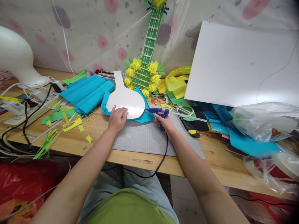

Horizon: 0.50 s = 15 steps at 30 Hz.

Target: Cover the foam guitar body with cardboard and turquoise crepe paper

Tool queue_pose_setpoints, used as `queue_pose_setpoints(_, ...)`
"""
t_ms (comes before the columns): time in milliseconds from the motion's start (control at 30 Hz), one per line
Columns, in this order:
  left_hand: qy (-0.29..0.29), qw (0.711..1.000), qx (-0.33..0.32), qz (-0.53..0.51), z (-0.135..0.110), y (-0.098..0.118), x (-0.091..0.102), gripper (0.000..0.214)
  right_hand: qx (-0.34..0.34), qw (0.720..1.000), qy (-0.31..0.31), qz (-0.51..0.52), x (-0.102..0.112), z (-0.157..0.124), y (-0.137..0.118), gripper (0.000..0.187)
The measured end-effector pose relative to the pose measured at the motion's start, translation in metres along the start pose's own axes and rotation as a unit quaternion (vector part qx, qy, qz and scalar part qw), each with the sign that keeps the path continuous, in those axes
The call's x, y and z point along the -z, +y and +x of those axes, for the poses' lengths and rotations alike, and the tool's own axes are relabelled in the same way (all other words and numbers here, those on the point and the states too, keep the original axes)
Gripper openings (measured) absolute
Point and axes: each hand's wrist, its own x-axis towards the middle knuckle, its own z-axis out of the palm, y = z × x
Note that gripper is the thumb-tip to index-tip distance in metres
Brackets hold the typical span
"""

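A white guitar-shaped cutout lies on blue crepe paper, whose edges stick out around its rounded body. My left hand rests on the lower left of the cutout, fingers laid on its surface. In my right hand is a blue glue gun, gripped by its handle, with a long glue stick out of its back. Its nozzle points left at the right edge of the cutout and blue paper. Beneath them is a grey cutting mat.
A green paper guitar with yellow flowers leans on the back wall. Scissors and a yellow-black cutter lie right. Folded blue paper, scraps and a power strip are left. The gun's black cord hangs over the edge.
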Motion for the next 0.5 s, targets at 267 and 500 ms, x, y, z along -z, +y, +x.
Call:
queue_pose_setpoints(267, -0.005, 1.0, 0.01, -0.004, 0.0, 0.0, 0.001, 0.034, -0.017, 1.0, -0.021, -0.013, 0.003, -0.009, -0.004, 0.036)
queue_pose_setpoints(500, 0.0, 1.0, 0.015, -0.01, 0.001, 0.001, 0.002, 0.034, -0.007, 0.997, -0.05, -0.051, 0.005, -0.012, -0.003, 0.039)
